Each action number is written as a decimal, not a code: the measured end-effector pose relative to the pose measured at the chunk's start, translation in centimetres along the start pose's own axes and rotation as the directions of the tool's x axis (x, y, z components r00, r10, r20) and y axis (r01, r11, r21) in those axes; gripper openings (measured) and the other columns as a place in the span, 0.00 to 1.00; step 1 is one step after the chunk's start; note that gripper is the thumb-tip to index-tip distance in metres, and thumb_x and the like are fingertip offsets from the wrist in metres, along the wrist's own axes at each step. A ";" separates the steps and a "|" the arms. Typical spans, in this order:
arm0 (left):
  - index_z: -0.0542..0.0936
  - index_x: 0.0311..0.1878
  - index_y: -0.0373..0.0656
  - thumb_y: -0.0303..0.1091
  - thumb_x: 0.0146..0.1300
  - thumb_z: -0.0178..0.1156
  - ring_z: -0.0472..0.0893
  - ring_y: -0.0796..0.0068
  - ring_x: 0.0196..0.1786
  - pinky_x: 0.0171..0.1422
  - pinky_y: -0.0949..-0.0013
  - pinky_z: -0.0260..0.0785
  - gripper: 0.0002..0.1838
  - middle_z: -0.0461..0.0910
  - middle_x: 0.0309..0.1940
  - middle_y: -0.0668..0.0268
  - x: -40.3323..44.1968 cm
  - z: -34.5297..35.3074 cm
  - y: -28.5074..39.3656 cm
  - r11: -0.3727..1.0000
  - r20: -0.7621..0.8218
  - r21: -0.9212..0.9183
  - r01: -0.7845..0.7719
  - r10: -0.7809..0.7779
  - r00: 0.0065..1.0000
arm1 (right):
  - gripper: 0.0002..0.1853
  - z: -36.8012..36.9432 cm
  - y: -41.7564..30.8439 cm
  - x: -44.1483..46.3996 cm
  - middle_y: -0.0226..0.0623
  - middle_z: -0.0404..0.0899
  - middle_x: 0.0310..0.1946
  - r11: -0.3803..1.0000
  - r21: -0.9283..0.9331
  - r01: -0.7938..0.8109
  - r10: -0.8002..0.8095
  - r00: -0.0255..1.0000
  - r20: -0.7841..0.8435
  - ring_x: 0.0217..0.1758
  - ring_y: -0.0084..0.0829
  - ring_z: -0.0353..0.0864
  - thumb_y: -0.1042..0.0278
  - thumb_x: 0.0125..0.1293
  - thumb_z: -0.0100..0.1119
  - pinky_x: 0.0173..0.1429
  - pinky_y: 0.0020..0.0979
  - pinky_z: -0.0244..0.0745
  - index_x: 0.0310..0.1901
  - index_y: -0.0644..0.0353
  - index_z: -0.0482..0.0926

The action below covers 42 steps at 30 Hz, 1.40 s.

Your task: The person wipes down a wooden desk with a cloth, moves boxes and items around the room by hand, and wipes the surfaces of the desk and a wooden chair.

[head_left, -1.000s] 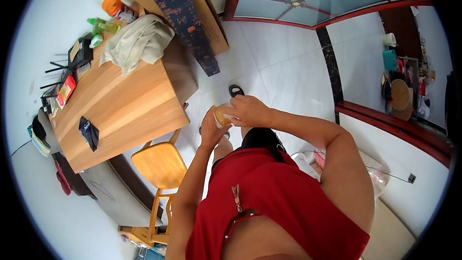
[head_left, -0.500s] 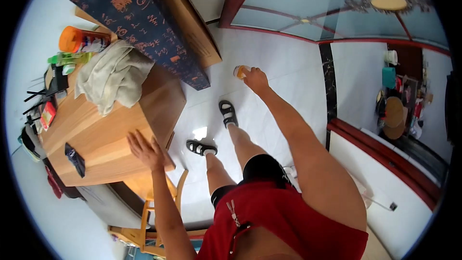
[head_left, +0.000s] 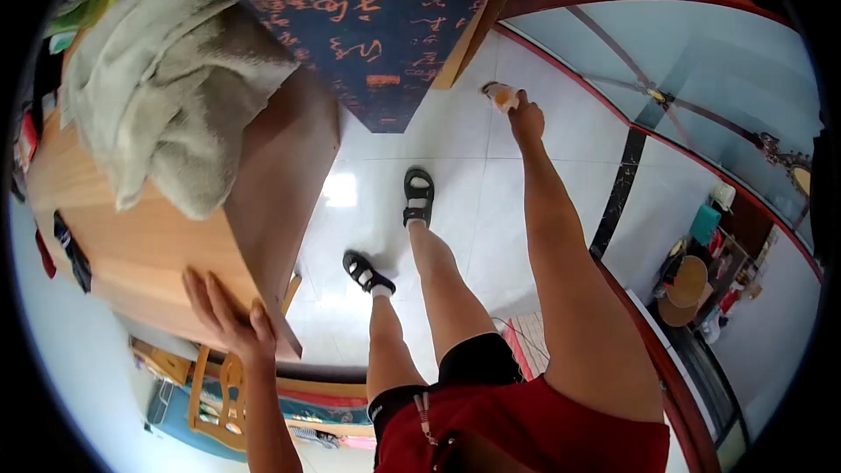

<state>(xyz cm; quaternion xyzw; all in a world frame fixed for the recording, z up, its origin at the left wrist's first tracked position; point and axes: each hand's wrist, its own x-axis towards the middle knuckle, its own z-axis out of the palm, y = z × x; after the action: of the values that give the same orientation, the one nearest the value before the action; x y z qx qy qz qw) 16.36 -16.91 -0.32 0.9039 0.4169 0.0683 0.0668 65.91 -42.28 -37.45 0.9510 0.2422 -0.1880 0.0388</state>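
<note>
My left hand (head_left: 229, 320) lies with its fingers stretched over the edge of the wooden table (head_left: 131, 250), holding nothing. Out in front, above the tiled floor, my right hand (head_left: 527, 120) is closed around a small container with something orange on or in it (head_left: 502, 98); its exact kind is unclear. A crumpled beige towel (head_left: 166, 105) rests on the table and hangs slightly over its side. Beyond the towel, a tall dark blue box with orange writing (head_left: 368, 31) stands against the table end.
A dark folded item (head_left: 72, 250) lies on the table's left part. Framed glass doors (head_left: 692, 70) run along the far right. A wooden chair (head_left: 219, 398) is behind the table. Shelves with mixed goods (head_left: 727, 271) stand at right, past a black floor strip (head_left: 618, 197).
My view has shifted nearer the table, so the towel and blue box look larger. The right hand, still gripping the container, appears farther right. My left hand stays on the table, now closer to its edge.
</note>
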 end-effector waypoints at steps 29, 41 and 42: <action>0.68 0.74 0.44 0.53 0.69 0.55 0.58 0.45 0.78 0.79 0.44 0.50 0.34 0.60 0.76 0.51 -0.7 -0.7 1.0 0.999 -0.108 -0.046 -0.021 0.016 0.994 | 0.24 -4.9 -2.9 -18.1 0.47 0.82 0.56 0.906 0.298 0.299 -0.415 0.765 0.493 0.59 0.50 0.80 0.53 0.71 0.55 0.63 0.45 0.75 0.63 0.55 0.76; 0.74 0.69 0.47 0.46 0.68 0.59 0.58 0.49 0.78 0.80 0.45 0.45 0.28 0.61 0.76 0.53 -1.2 0.0 -1.8 0.882 -0.192 -0.457 -0.116 0.029 0.981 | 0.17 -21.3 -16.8 -32.2 0.45 0.82 0.53 0.651 0.426 0.628 -0.706 0.708 0.035 0.51 0.49 0.82 0.65 0.69 0.54 0.56 0.45 0.77 0.58 0.56 0.79; 0.76 0.67 0.45 0.42 0.68 0.59 0.58 0.47 0.78 0.80 0.48 0.47 0.25 0.64 0.75 0.52 -1.4 -0.5 -2.1 0.799 -0.146 -0.598 -0.071 -0.021 0.989 | 0.15 -24.9 -19.3 -34.3 0.42 0.81 0.49 0.667 0.425 0.612 -0.653 0.755 -0.062 0.47 0.47 0.82 0.71 0.66 0.56 0.52 0.44 0.78 0.53 0.56 0.81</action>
<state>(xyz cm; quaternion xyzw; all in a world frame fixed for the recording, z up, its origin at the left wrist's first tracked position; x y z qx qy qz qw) 13.82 -16.61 -0.26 0.8341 0.3655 0.2632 0.3186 37.33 -36.52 -1.14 0.7824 0.5085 -0.2825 -0.2225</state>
